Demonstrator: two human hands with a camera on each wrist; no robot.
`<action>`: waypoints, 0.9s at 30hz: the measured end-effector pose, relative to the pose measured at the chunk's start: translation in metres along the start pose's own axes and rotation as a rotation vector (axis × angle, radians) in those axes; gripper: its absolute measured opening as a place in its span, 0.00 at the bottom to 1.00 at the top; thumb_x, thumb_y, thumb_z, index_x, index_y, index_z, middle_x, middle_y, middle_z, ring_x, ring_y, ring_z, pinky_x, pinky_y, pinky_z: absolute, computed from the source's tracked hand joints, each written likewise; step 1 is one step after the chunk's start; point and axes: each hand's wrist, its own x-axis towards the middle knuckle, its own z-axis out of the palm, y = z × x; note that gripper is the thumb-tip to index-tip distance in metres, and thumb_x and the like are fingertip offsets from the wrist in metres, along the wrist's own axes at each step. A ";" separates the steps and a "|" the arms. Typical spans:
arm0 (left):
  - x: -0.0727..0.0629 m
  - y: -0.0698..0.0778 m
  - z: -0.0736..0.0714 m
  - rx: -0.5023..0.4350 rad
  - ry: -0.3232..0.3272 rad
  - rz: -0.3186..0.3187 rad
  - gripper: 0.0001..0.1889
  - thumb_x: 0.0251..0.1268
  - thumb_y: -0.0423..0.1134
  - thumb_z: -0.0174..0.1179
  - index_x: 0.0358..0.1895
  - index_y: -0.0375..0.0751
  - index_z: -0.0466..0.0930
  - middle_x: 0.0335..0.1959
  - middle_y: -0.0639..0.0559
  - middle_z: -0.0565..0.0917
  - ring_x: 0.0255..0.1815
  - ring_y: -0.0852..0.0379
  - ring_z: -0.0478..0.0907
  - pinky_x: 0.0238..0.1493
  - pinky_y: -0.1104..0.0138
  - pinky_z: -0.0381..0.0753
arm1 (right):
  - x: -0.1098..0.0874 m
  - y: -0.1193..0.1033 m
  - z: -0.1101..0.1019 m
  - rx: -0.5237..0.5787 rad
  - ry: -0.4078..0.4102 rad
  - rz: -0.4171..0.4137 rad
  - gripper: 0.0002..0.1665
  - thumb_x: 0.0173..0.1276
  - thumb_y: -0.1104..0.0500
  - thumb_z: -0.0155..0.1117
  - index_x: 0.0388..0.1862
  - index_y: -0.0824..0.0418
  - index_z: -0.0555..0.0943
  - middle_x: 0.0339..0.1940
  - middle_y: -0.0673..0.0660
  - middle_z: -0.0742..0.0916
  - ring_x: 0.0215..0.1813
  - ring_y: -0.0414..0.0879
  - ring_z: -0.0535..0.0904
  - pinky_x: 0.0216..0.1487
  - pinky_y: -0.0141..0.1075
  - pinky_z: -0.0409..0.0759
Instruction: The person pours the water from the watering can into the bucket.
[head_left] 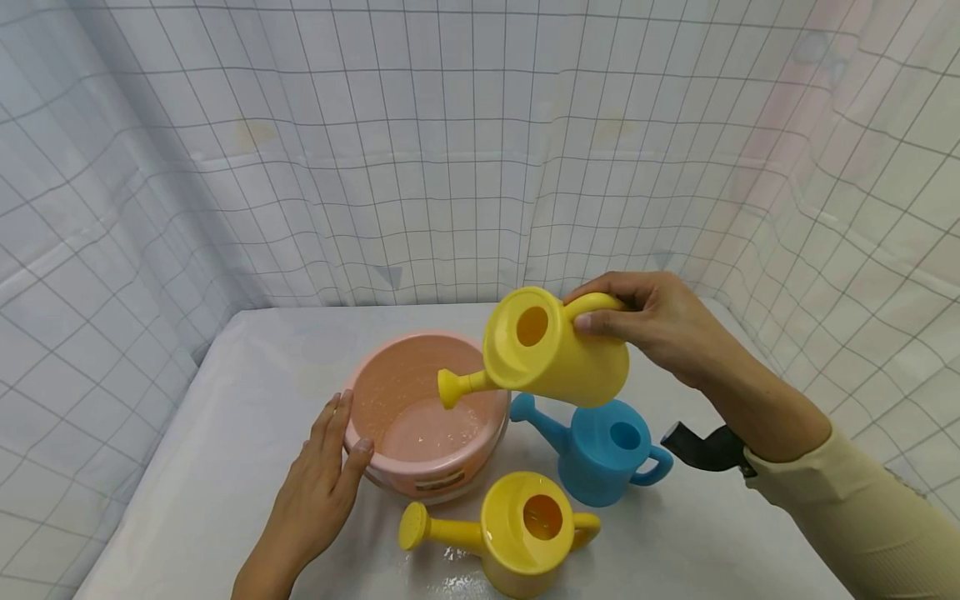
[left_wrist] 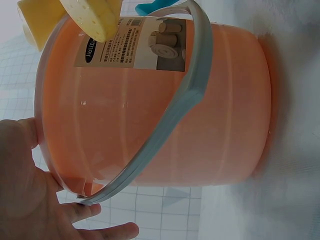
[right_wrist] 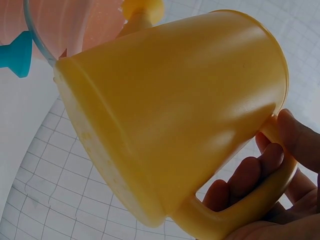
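Observation:
A yellow watering can (head_left: 558,354) is held up by its handle in my right hand (head_left: 663,329), tilted so its spout hangs over the pink bucket (head_left: 427,467). In the right wrist view, the fingers curl round the handle (right_wrist: 250,210). My left hand (head_left: 318,483) rests against the bucket's left rim with its fingers fairly straight. From the left wrist view, the bucket shows a grey carrying handle (left_wrist: 170,120) and a paper label (left_wrist: 135,42). Small droplets dot the bucket's inner wall and floor.
A second yellow watering can (head_left: 525,533) stands in front of the bucket, liquid visible in its opening. Right of the bucket is a blue watering can (head_left: 603,454). Wet patches mark the white table (head_left: 285,358) near the front. Gridded white curtains (head_left: 450,167) enclose the back and sides.

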 end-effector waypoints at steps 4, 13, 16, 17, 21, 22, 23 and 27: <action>0.000 0.000 0.000 -0.001 -0.002 0.002 0.34 0.75 0.53 0.40 0.76 0.61 0.34 0.76 0.41 0.50 0.71 0.33 0.56 0.62 0.33 0.56 | 0.000 0.000 0.000 0.003 -0.005 -0.002 0.17 0.64 0.50 0.65 0.48 0.56 0.83 0.44 0.52 0.86 0.45 0.49 0.79 0.49 0.36 0.80; 0.000 0.000 0.001 0.005 0.001 0.002 0.34 0.75 0.54 0.40 0.76 0.61 0.34 0.76 0.41 0.50 0.72 0.34 0.57 0.62 0.33 0.57 | 0.001 0.000 0.001 -0.013 0.001 -0.003 0.17 0.64 0.50 0.65 0.48 0.56 0.83 0.44 0.53 0.86 0.44 0.48 0.79 0.48 0.36 0.81; -0.001 0.000 0.001 0.005 0.004 0.005 0.34 0.75 0.53 0.40 0.76 0.61 0.34 0.76 0.41 0.51 0.71 0.34 0.57 0.62 0.33 0.57 | 0.002 0.000 0.001 -0.013 0.001 -0.006 0.17 0.64 0.50 0.65 0.48 0.56 0.83 0.45 0.53 0.86 0.45 0.48 0.79 0.47 0.36 0.81; -0.001 0.000 0.001 0.005 0.004 0.005 0.34 0.75 0.53 0.40 0.76 0.61 0.34 0.76 0.41 0.51 0.71 0.34 0.57 0.62 0.33 0.57 | 0.002 0.000 0.001 -0.012 0.000 -0.007 0.17 0.64 0.51 0.65 0.48 0.56 0.83 0.45 0.53 0.86 0.45 0.48 0.79 0.47 0.36 0.81; 0.000 0.000 0.001 0.005 0.004 0.004 0.34 0.74 0.54 0.40 0.76 0.61 0.34 0.76 0.42 0.51 0.71 0.34 0.57 0.61 0.33 0.57 | 0.002 0.000 0.001 -0.012 0.001 -0.002 0.17 0.64 0.50 0.65 0.48 0.56 0.83 0.45 0.53 0.86 0.44 0.48 0.79 0.47 0.36 0.81; 0.000 0.000 0.001 0.003 0.007 0.008 0.34 0.74 0.53 0.40 0.76 0.60 0.34 0.76 0.41 0.51 0.71 0.34 0.58 0.61 0.33 0.58 | 0.002 0.000 0.001 -0.015 0.001 -0.001 0.17 0.64 0.50 0.65 0.48 0.56 0.83 0.45 0.53 0.86 0.44 0.48 0.79 0.47 0.36 0.81; 0.000 0.000 0.001 0.002 0.012 0.013 0.34 0.74 0.53 0.40 0.76 0.60 0.35 0.76 0.41 0.51 0.71 0.34 0.58 0.61 0.33 0.58 | 0.002 0.000 0.001 -0.019 0.001 0.001 0.16 0.64 0.50 0.65 0.48 0.56 0.83 0.45 0.53 0.86 0.44 0.48 0.79 0.47 0.36 0.81; -0.001 -0.001 0.002 -0.005 0.029 0.032 0.33 0.75 0.51 0.41 0.76 0.59 0.36 0.76 0.41 0.52 0.70 0.34 0.60 0.60 0.35 0.60 | 0.002 -0.001 0.002 -0.031 0.000 0.004 0.17 0.64 0.49 0.64 0.48 0.55 0.83 0.45 0.52 0.86 0.45 0.48 0.79 0.48 0.37 0.80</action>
